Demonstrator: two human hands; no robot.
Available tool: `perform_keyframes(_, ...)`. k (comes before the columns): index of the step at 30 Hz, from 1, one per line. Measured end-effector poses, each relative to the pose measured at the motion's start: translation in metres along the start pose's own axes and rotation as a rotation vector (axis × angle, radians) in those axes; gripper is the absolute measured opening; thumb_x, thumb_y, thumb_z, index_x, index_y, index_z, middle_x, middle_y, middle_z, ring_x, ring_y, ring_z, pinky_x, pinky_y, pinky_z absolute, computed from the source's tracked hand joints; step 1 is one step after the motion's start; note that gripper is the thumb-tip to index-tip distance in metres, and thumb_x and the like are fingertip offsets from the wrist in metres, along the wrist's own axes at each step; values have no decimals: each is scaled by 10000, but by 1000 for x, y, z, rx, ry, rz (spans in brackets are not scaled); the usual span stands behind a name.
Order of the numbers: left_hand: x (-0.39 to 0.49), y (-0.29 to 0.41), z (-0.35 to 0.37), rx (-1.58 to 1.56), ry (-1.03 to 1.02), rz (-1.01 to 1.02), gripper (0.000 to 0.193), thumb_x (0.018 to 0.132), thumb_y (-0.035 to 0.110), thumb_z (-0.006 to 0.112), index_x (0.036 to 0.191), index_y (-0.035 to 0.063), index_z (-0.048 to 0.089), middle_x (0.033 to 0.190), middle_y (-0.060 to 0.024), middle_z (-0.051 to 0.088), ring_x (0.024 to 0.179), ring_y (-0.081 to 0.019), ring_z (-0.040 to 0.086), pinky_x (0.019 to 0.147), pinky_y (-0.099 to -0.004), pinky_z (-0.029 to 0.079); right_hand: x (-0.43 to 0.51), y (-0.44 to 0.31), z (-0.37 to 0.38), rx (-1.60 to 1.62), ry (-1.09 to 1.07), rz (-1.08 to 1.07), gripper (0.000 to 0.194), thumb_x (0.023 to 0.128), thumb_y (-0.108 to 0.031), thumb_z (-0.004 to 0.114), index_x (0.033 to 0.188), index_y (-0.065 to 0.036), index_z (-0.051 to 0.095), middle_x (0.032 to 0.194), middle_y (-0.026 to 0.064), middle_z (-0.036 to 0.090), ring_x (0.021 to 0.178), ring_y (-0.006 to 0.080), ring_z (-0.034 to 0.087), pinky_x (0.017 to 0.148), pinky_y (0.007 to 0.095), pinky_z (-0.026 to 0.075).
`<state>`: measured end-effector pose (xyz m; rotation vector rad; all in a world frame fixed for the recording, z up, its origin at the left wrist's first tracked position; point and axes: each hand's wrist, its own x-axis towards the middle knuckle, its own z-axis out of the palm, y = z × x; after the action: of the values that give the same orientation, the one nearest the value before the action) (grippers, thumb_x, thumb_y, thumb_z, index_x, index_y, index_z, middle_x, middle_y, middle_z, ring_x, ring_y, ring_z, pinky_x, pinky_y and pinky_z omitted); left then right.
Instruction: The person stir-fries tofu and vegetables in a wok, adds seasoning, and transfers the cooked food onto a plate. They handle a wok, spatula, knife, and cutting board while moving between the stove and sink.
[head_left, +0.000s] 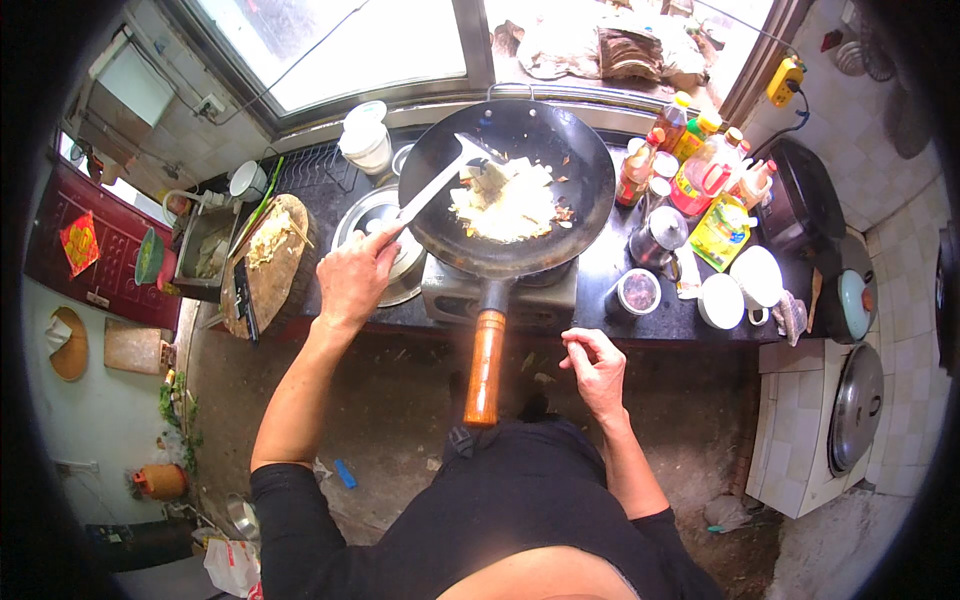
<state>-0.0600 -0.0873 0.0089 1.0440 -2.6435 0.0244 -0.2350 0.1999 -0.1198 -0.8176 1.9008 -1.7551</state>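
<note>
My left hand (352, 281) grips the handle of a metal wok spatula (435, 184), whose blade rests among the food in the wok. The dark wok (442, 244) sits on a gas stove (450, 292), its wooden handle (484, 367) pointing back at my body. Pale chopped food (514, 206) with small brown bits lies in the bottom of the wok; glare hides its detail. To the right of the wooden handle, my right hand (596, 367) hovers by the counter edge. Its fingers are curled against the thumb, and nothing shows between them.
On the left, a round wooden chopping board (281, 289) carries chopped food and a cleaver (244, 300). A metal lid (375, 214) lies beside the stove. Sauce bottles (637, 169), a glass jar (636, 292) and white mugs (721, 301) crowd the right side. A sink (210, 247) is far left.
</note>
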Motion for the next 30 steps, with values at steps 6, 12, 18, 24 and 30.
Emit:
perform_keyframes(6,-12,-15,-1,224,123,138,274,925,286,635,1196,299,671,815,-86,608,627,-291,660,497,-406,505,2,2,-1,-2,-13,-1,130,930,26,613,1033,10,691,900,62,684,670,103,657,616,230,537)
perform_keyframes(12,-32,-22,-13,265,83,127,291,932,268,626,1219,305,659,825,-90,603,613,-270,658,476,-393,497,5,1,0,1,-28,-9,131,929,28,613,1034,13,690,897,63,685,666,106,662,610,227,530)
perform_keyframes(18,-23,0,-1,-17,33,-34,288,926,265,648,1213,261,675,917,-96,671,810,-323,672,670,-429,527,7,-3,9,11,-86,-16,134,927,30,612,1030,7,694,895,63,684,659,108,663,608,233,530)
perform_keyframes(24,0,33,30,-287,-20,-7,291,931,241,632,1218,208,664,1007,-131,683,922,-342,668,785,-433,530,5,-4,10,-11,-90,-26,130,931,24,608,1027,7,694,888,58,680,663,108,663,608,233,531)
perform_keyframes(30,1,27,31,-214,-72,73,319,940,201,621,1259,190,634,992,-123,683,890,-327,673,765,-431,535,-8,6,-7,6,14,44,126,934,17,610,1029,8,691,884,53,675,668,103,658,619,234,543)
